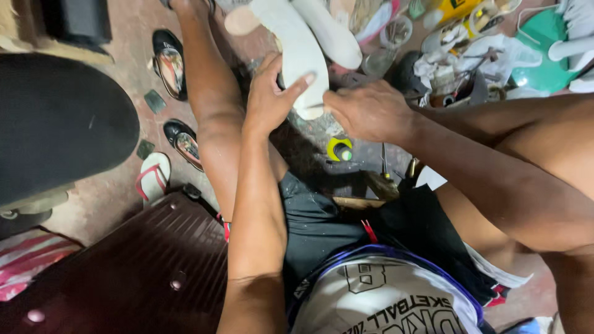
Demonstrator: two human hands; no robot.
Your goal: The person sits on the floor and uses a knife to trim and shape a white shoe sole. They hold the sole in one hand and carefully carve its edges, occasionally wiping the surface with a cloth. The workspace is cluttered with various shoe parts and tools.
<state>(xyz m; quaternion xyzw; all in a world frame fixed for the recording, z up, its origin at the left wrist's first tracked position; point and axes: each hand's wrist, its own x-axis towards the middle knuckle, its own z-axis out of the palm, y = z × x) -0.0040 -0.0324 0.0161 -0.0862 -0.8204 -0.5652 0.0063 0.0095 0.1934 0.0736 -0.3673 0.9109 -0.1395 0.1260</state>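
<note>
- White shoe sole (297, 59): upper middle of the view, held up over the floor in front of the person's knees, long axis running up and away from the camera.
- Left hand (272, 93): gripping the sole from the left, thumb laid across its near face, fingers wrapped behind.
- Right hand (368, 111): closed in a fist, pressed against the sole's lower right edge. Looks pinched on something thin at the sole edge; can't tell what.
- Second white sole (331, 34): just right of the held one, lying among the clutter.
- Yellow-and-black capped bottle (339, 149): on the floor just below the hands.
- Thin metal tools (385, 164): beside the bottle, to its right, upright or leaning; type unclear.
- Green plastic dish (544, 49): top right, near a heap of white scraps and small containers.
- Black dress shoes (170, 65): left of the left forearm, on the floor; a second one lies nearer the camera.
- Red-strapped flip-flop (153, 176): below those shoes.
- Dark maroon suitcase (148, 266): lower left, close to the left elbow.
</note>
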